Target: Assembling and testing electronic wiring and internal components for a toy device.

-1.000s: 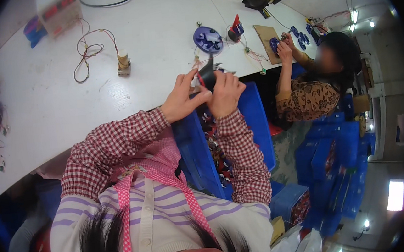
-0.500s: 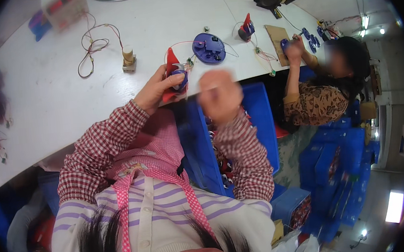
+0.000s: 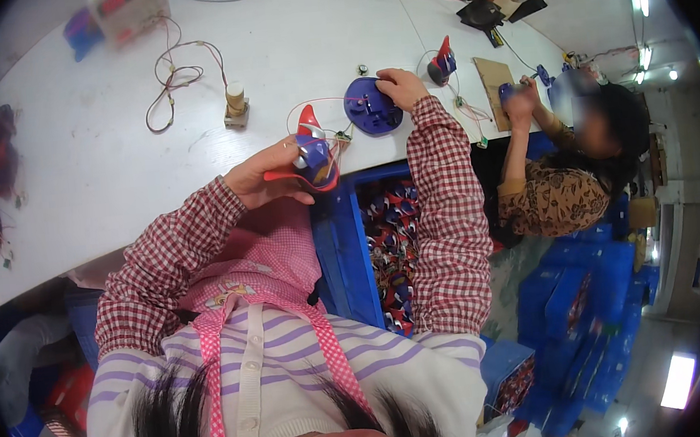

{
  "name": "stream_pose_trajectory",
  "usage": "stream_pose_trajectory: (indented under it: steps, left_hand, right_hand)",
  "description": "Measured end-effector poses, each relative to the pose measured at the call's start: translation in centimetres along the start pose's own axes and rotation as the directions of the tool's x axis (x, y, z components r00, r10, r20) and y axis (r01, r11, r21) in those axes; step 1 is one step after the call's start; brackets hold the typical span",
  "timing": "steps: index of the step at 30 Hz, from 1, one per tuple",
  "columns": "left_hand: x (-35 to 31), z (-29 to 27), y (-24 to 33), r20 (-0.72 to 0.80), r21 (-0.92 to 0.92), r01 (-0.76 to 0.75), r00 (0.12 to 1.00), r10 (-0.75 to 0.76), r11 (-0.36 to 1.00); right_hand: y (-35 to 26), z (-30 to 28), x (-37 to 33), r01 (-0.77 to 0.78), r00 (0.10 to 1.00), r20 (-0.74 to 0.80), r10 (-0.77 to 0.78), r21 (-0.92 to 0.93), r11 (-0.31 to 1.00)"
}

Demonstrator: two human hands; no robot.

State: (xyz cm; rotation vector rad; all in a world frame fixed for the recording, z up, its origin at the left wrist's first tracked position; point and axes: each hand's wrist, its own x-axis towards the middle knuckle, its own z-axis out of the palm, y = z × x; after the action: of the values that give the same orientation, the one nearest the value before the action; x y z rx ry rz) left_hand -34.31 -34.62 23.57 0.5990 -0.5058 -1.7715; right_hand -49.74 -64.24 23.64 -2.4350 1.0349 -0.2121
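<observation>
Your left grip (image 3: 267, 174) holds a red, silver and blue shell (image 3: 315, 151), its fingers closed around the shell's left side. Your right grip (image 3: 405, 89) touches the edge of a blue disc (image 3: 372, 110) lying on the white surface (image 3: 128, 155); whether it pinches that edge, you cannot tell. Between both grips, near the shell, sits a small green circuit board (image 3: 341, 138). Beyond your right grip stands another red and blue shell (image 3: 442, 62). Below it, a blue bin (image 3: 345, 252) holds similar colored parts (image 3: 393, 231).
</observation>
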Motion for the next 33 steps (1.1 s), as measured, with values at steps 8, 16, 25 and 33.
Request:
stream_pose_trajectory:
  steps: [8,16,25,33]
  left_hand:
    - [1.3,-0.2,0.7,0.047,0.154,0.107,0.992,-0.115,0.982]
    - [-0.9,0.2,1.0,0.222,0.355,0.321,0.883,-0.413,0.878]
    - [-11.3,0.8,6.8,0.303,0.919,-0.192,0.903,-0.305,0.346]
    - [-25.0,-0.9,14.4,-0.029,0.861,-0.031,0.993,0.11,0.507]
  right_hand:
    - [-1.1,-1.0,-0.1,-0.119,0.971,0.222,0.088,0.131,0.984]
    - [-3.4,-4.8,-3.5,0.027,0.997,0.073,-0.04,0.162,0.986]
    - [-7.1,-11.4,-8.4,0.15,0.963,-0.226,-0.144,0.008,0.989]
    - [-15.6,-5.2,-13.8,0.246,0.965,-0.167,-0.204,0.288,0.925]
